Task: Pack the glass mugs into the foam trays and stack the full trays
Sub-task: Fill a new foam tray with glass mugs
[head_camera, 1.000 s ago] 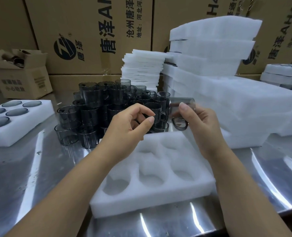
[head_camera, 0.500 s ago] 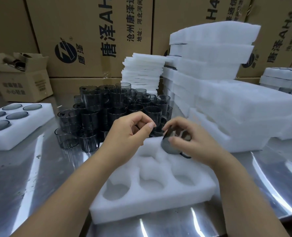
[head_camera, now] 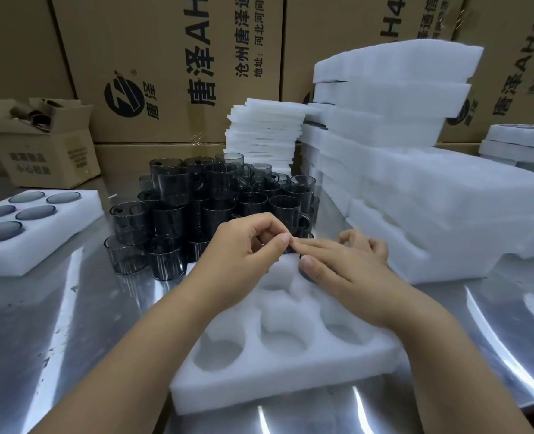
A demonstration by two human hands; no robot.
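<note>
Foam tray point(head_camera: 290, 383): front centre on steel table point(head_camera: 71, 339); 3 near pockets unfilled.
Glass mug point(head_camera: 308, 278): far right pocket, mostly hidden beneath right hand point(head_camera: 350, 270); fingers straight, pressing flat on it.
Left hand point(head_camera: 243, 249): just beside, fingers curled, seemingly holding nothing, thumb tip touching right forefinger.
Pile of dark mugs point(head_camera: 203, 208): directly behind tray.
Filled tray point(head_camera: 56, 233): left, 5 mugs showing.
Stack of white foam point(head_camera: 415, 189): right.
Cardboard boxes point(head_camera: 165, 57): rear.

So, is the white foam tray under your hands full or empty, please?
Mostly empty: the white foam tray shows four bare pockets; one dark glass mug sits under the right hand.
</note>
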